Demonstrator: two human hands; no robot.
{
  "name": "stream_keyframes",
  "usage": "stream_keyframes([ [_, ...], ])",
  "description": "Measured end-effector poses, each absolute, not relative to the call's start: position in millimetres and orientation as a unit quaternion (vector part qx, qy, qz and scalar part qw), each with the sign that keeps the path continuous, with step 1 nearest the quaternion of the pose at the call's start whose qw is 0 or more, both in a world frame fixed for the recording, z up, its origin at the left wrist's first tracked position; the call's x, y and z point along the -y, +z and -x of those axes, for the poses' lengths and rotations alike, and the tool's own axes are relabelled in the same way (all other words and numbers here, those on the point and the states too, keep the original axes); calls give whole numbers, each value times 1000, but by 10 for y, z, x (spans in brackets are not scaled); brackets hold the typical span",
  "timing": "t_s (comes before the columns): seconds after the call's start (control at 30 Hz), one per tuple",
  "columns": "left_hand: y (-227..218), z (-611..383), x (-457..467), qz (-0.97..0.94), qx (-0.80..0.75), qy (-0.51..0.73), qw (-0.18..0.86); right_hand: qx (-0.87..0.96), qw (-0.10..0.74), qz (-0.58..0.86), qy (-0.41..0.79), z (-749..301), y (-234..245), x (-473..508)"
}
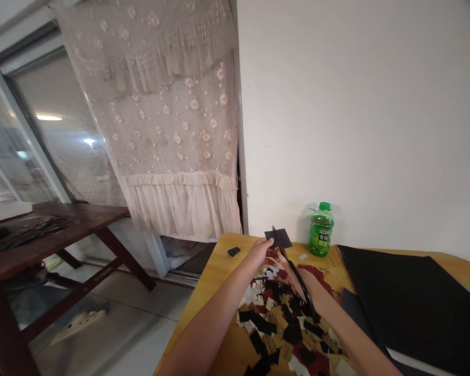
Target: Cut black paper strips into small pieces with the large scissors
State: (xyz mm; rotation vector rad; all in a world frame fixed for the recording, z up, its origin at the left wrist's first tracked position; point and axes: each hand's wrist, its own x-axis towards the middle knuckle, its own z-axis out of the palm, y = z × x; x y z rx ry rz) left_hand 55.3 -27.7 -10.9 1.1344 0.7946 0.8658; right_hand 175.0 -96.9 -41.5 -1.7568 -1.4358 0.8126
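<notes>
My left hand (267,249) pinches a small dark piece of paper (282,238) above the far part of the yellow wooden table (206,292). In my right hand (297,279) is a pair of black-handled scissors (303,287), its blades up against the dark piece. How far the blades are apart is hard to make out. Under both hands lies a loose heap of small cut pieces (274,318) in black, white, brown and dark red.
A green bottle (321,232) stands by the wall. Large black sheets (419,303) lie at the right. One dark scrap (234,251) is near the left edge. Further left are a brown table (94,214) and a hanging floral curtain (172,120).
</notes>
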Motion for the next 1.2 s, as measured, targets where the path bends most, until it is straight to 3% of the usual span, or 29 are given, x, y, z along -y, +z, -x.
stream_keyframes([
  [0.37,-75,-559,289,-498,-346,383,697,536,350,673,371,-1748,-380,1012],
  [0.77,-65,-581,331,-512,-349,375,690,523,377,677,355,-1756,-419,949],
  [1.2,91,-474,369,-651,-306,365,590,496,566,596,281,-1874,-160,1020],
])
